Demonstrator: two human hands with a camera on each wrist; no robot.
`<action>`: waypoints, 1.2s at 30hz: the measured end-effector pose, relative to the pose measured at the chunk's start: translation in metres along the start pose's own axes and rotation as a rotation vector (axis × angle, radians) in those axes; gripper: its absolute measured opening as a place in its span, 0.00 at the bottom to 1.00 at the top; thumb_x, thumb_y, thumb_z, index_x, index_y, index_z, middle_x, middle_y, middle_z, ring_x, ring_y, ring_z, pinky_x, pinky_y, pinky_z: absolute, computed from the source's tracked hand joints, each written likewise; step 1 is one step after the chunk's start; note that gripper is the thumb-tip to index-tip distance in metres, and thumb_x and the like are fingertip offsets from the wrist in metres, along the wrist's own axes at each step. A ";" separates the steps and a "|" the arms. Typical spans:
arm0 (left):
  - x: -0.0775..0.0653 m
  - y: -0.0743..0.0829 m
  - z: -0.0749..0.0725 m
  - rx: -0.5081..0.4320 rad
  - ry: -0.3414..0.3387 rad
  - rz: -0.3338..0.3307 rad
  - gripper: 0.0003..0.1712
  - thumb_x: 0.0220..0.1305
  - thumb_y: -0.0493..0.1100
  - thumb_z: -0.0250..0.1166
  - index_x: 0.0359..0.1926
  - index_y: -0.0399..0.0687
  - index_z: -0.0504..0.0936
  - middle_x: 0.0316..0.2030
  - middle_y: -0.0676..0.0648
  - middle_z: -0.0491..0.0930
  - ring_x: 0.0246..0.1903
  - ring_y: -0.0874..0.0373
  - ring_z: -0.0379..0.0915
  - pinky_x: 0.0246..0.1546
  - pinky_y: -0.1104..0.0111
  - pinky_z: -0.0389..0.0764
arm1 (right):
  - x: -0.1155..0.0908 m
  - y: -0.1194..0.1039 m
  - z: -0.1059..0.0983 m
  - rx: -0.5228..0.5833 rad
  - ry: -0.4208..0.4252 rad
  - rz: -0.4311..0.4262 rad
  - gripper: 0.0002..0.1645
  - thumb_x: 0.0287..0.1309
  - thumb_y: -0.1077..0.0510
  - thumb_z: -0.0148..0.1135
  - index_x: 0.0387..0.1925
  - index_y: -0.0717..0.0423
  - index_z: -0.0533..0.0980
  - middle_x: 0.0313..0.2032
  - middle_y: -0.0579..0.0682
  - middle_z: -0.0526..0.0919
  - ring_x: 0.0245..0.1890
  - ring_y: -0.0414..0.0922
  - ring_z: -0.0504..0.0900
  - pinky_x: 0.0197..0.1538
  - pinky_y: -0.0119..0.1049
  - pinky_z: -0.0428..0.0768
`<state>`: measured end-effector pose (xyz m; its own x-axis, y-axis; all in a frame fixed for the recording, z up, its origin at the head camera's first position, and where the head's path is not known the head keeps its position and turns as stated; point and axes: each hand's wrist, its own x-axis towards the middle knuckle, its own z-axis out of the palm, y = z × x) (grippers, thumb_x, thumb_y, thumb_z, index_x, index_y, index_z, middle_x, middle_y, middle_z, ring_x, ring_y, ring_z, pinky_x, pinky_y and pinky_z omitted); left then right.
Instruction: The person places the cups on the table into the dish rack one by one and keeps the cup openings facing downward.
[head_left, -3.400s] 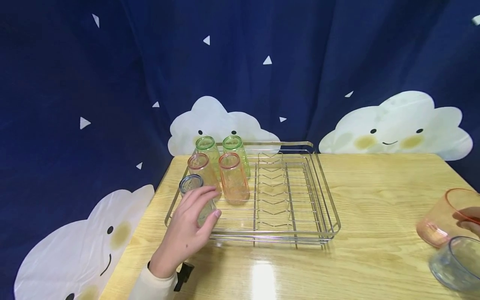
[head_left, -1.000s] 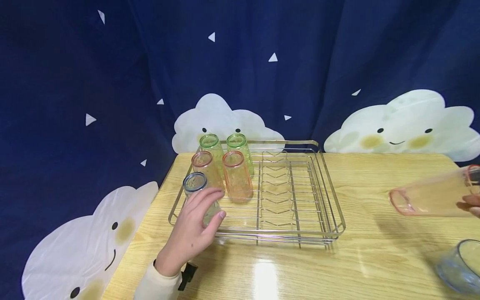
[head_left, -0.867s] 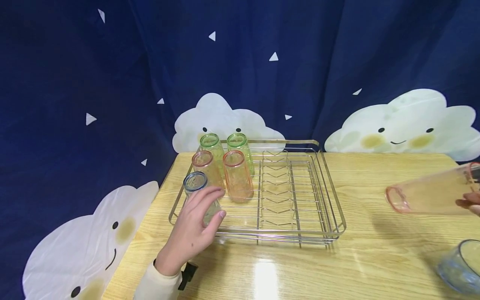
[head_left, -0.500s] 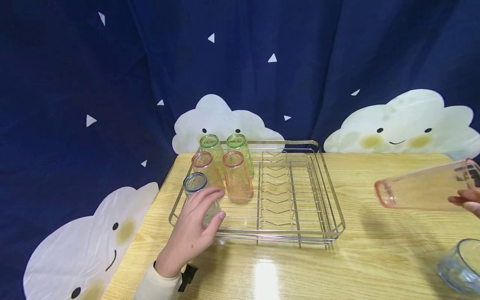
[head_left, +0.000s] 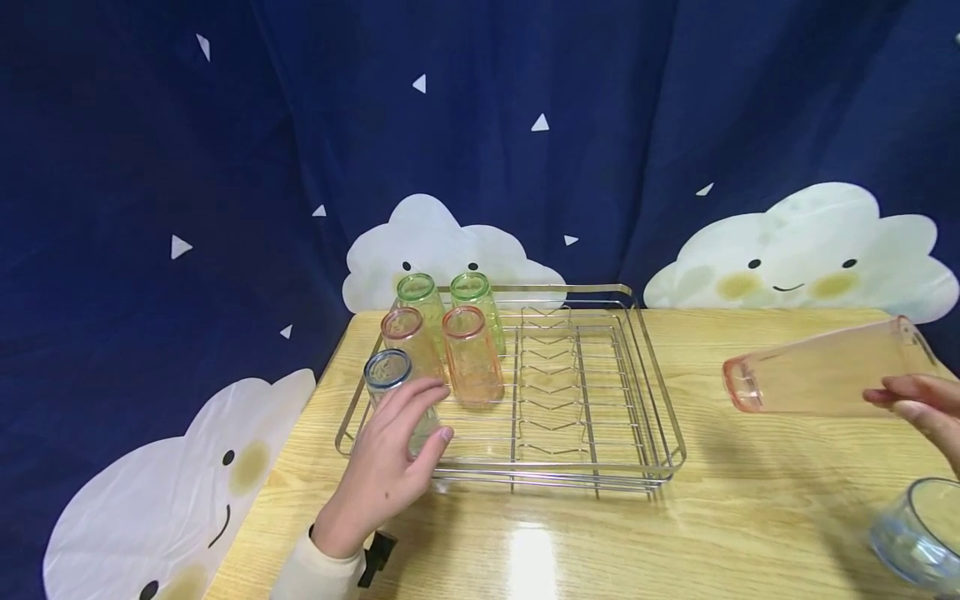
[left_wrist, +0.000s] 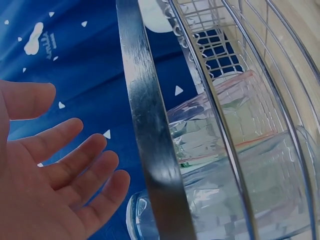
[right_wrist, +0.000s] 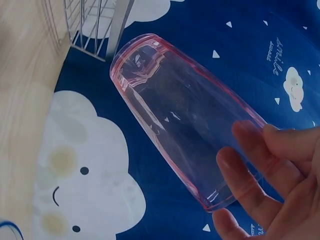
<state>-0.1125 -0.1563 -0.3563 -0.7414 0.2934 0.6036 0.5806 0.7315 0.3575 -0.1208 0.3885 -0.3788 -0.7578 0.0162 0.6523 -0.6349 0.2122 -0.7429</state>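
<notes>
My right hand [head_left: 926,408] pinches a pink-tinted drinking glass [head_left: 817,372] near its mouth, fingers and thumb on either side of the rim. The glass [right_wrist: 185,125] is tilted nearly on its side in the air, base toward the rack. My left hand [head_left: 390,467] hovers by the front left of the wire dish rack [head_left: 551,465], overlapping a blue-rimmed glass [head_left: 388,367] in the head view. In the left wrist view the relaxed left fingers [left_wrist: 95,170] hold nothing and stand apart from the rack's flat rail [left_wrist: 145,110].
Two pink-rimmed glasses [head_left: 472,358] and two green-rimmed glasses [head_left: 471,287] stand upside down in the rack's left part. Wire plate slots fill its middle. A blue glass [head_left: 918,533] sits on the wooden table [head_left: 750,517] at the right edge. A dark blue curtain [head_left: 480,125] hangs behind.
The right hand has lifted the pink glass from beside the blue one, tipped it toward horizontal and moved it left toward the rack. My left hand has stayed almost in place.
</notes>
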 end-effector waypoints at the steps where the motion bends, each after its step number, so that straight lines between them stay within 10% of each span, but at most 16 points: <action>1: 0.000 0.000 0.000 0.000 -0.002 -0.002 0.24 0.59 0.41 0.68 0.57 0.44 0.80 0.59 0.47 0.79 0.61 0.51 0.74 0.60 0.54 0.76 | 0.000 0.003 -0.002 -0.049 -0.012 -0.015 0.27 0.65 0.80 0.44 0.52 0.56 0.80 0.42 0.27 0.88 0.48 0.24 0.83 0.54 0.12 0.69; 11: -0.001 0.000 0.001 -0.006 -0.007 0.000 0.24 0.60 0.41 0.68 0.58 0.45 0.80 0.59 0.48 0.78 0.62 0.51 0.73 0.61 0.54 0.75 | 0.007 -0.049 0.038 -0.456 0.062 -0.024 0.22 0.60 0.77 0.56 0.53 0.60 0.81 0.42 0.15 0.82 0.47 0.16 0.79 0.51 0.09 0.69; 20: -0.003 0.000 0.004 -0.015 -0.013 0.009 0.23 0.60 0.41 0.67 0.57 0.44 0.80 0.59 0.47 0.79 0.61 0.51 0.73 0.62 0.54 0.75 | 0.011 -0.070 0.067 -0.371 0.047 -0.079 0.13 0.57 0.80 0.57 0.45 0.81 0.78 0.42 0.22 0.85 0.46 0.21 0.83 0.52 0.11 0.74; 36: 0.001 0.001 0.006 -0.041 -0.016 0.007 0.24 0.60 0.41 0.68 0.58 0.46 0.80 0.59 0.49 0.78 0.62 0.52 0.72 0.64 0.54 0.72 | 0.008 -0.067 0.083 -0.421 0.048 0.024 0.18 0.57 0.79 0.58 0.48 0.71 0.81 0.40 0.18 0.83 0.43 0.16 0.81 0.50 0.07 0.70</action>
<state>-0.1144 -0.1517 -0.3592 -0.7423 0.3081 0.5950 0.5986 0.7039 0.3823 -0.0969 0.2930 -0.3361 -0.7574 0.0697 0.6492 -0.4926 0.5916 -0.6382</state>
